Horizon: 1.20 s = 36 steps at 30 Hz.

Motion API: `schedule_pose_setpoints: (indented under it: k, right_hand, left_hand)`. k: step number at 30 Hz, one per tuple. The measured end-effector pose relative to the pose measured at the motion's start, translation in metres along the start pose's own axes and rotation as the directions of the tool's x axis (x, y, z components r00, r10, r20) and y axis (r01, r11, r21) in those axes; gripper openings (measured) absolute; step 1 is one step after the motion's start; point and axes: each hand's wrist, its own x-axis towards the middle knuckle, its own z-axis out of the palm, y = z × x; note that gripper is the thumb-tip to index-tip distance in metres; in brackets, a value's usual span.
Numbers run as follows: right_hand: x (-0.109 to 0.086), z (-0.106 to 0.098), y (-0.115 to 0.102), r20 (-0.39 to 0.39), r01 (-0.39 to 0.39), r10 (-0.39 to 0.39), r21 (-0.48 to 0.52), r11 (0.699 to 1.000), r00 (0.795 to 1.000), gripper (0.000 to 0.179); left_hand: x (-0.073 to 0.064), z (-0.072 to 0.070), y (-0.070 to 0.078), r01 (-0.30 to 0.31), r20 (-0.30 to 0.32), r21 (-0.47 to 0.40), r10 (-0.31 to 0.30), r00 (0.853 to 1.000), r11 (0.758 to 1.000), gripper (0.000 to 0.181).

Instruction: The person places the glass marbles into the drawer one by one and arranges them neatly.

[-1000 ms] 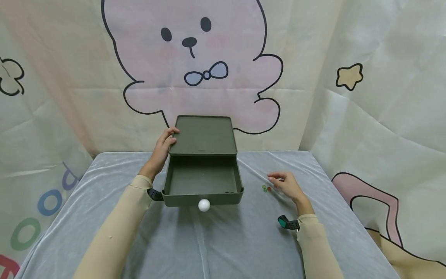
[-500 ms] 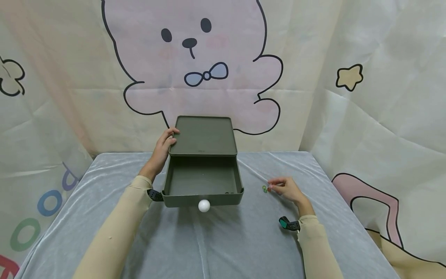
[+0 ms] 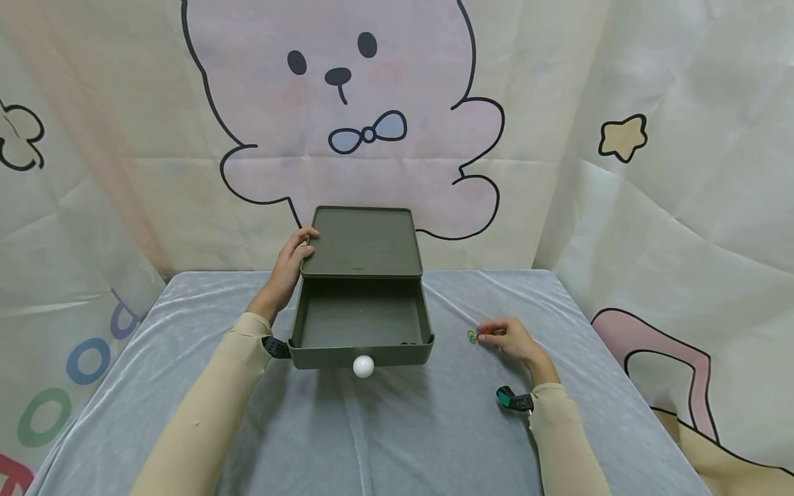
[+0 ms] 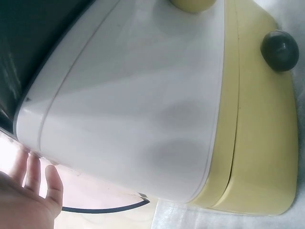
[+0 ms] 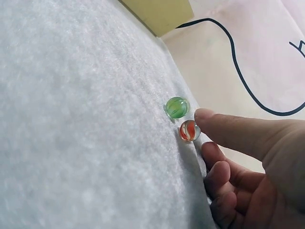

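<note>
A dark green drawer point(image 3: 360, 313) stands pulled out from under a dark green top panel point(image 3: 366, 241). My left hand point(image 3: 289, 265) holds the top's left edge; in the left wrist view its fingertips point(image 4: 55, 183) lie against the case. Low on the right, my right hand point(image 3: 510, 339) has thumb and index finger close together at a clear marble with an orange swirl point(image 5: 189, 130), the thumb tip right at its edge. Green marbles point(image 3: 471, 336) lie just left of those fingertips; one green marble point(image 5: 177, 108) shows up close in the right wrist view.
A white knob point(image 3: 363, 366) sits on the drawer front, and small dark things point(image 3: 407, 343) lie inside near it. Below are a white section and a yellow drawer point(image 4: 262, 129) with a dark knob point(image 4: 280, 51). Grey cloth point(image 3: 397, 434) covers the table before a printed curtain.
My right hand has lowered and its thumb and index finger have come together at the orange-swirl marble, which is now hidden in the head view. The left hand and drawer have stayed put.
</note>
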Motion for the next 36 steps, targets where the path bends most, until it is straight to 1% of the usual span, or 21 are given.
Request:
schedule_pose_setpoints:
  k: [4, 7, 11, 13, 20, 22, 24, 31, 36]
  right_hand:
    - [0.0, 0.001, 0.0, 0.009, 0.019, -0.019, -0.002, 1.0, 1.0, 0.029]
    - [0.001, 0.002, 0.001, 0.005, 0.008, -0.008, 0.002, 1.0, 1.0, 0.029]
    - [0.001, 0.004, 0.001, 0.001, 0.011, -0.011, -0.009, 1.0, 1.0, 0.029]
    - [0.0, 0.005, -0.001, 0.002, 0.024, -0.024, -0.025, 0.999, 1.0, 0.027]
    - [-0.012, 0.002, -0.031, 0.023, 0.048, -0.047, -0.026, 0.999, 0.999, 0.023]
    - [-0.014, 0.002, -0.035, 0.026, 0.046, -0.046, -0.022, 0.999, 0.999, 0.023]
    - [-0.013, 0.002, -0.032, 0.025, 0.048, -0.047, -0.025, 0.999, 0.999, 0.023]
    - [-0.001, 0.005, -0.002, -0.002, 0.034, -0.034, -0.068, 0.997, 0.999, 0.023]
    - [0.001, 0.005, 0.003, -0.008, 0.035, -0.035, -0.063, 0.997, 0.999, 0.023]
  left_hand:
    - [0.0, 0.0, 0.001, 0.006, -0.001, -0.003, -0.006, 1.0, 1.0, 0.032]
    - [0.0, 0.0, 0.001, 0.007, -0.001, -0.011, -0.007, 1.0, 1.0, 0.033]
    - [0.0, 0.0, 0.001, 0.007, -0.003, -0.026, -0.007, 1.0, 1.0, 0.032]
    - [0.0, -0.001, 0.001, 0.01, -0.003, -0.018, -0.01, 1.0, 1.0, 0.031]
    - [-0.001, 0.0, 0.001, -0.006, 0.005, -0.028, 0.006, 1.0, 1.0, 0.031]
    - [-0.001, 0.001, 0.001, -0.008, 0.006, -0.024, 0.008, 1.0, 1.0, 0.031]
    - [-0.001, 0.001, 0.001, -0.005, 0.005, -0.017, 0.005, 1.0, 1.0, 0.03]
    - [-0.001, 0.001, 0.001, 0.002, 0.005, -0.009, -0.002, 1.0, 1.0, 0.031]
    - [-0.001, 0.001, 0.002, 0.0, 0.0, -0.001, 0.0, 1.0, 1.0, 0.031]
